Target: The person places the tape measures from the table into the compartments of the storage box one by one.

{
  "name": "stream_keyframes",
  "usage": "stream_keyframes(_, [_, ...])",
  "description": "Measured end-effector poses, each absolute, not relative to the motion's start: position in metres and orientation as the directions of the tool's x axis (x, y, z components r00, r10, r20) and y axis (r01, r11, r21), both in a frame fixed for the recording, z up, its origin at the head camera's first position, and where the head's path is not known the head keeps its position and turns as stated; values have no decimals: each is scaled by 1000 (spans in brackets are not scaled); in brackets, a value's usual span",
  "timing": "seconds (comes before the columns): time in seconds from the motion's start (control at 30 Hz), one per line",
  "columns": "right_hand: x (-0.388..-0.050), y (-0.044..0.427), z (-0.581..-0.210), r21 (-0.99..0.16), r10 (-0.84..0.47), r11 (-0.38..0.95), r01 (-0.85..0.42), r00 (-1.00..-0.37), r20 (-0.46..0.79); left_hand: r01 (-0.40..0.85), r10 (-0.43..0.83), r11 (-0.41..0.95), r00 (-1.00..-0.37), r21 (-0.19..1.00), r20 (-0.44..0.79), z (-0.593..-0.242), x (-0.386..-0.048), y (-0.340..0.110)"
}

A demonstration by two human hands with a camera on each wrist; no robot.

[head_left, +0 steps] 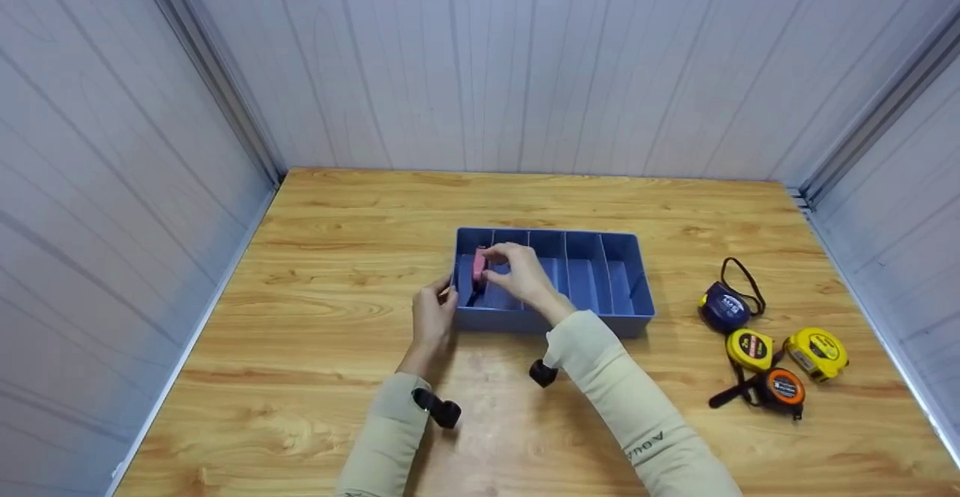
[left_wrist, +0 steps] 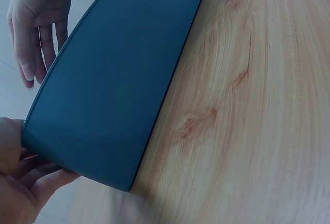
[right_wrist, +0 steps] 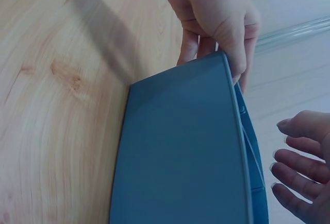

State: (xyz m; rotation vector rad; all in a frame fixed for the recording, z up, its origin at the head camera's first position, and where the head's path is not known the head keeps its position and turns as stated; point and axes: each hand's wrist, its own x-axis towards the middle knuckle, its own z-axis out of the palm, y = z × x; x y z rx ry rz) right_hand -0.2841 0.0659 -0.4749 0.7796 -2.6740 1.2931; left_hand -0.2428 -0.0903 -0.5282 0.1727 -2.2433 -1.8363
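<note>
Blue, the divided box (head_left: 510,321) is pinched by the left hand (head_left: 433,315). Fingers parted, the right hand (head_left: 523,275) is beside the pink object (head_left: 478,264) inside it, contact unclear.

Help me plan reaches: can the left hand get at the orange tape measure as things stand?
Probably not directly: the left hand grips the end of the blue tray, and the right sleeve lies across the way to the orange tape measure.

Curled left grip (head_left: 432,315), loose right grip (head_left: 520,272)
</note>
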Motion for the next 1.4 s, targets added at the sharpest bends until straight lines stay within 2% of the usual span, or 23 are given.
stream_keyframes(0.33, [-277, 84, -471, -674, -410, 524, -521, -848, 337, 37, -248, 230, -964, 973, 95, -527, -243, -90])
stream_keyframes(0.53, [-272, 96, -471, -662, -397, 522, -539, -840, 371, 97, -221, 322, -959, 942, 175, -528, -242, -92])
stream_keyframes(0.67, [-268, 104, -471, -653, -388, 526, -545, -837, 386, 120, -210, 335, -957, 934, 199, -528, -242, -93])
stream_keyframes(0.93, [-260, 122, -471, -630, -369, 537, -561, -828, 423, 85, -222, 289, -963, 954, 153, -528, -242, -92])
stream_keyframes(1.4, [-253, 155, -478, -643, -322, 549, -534, -845, 427, 53, -239, 291, -963, 955, 126, -528, -242, -92])
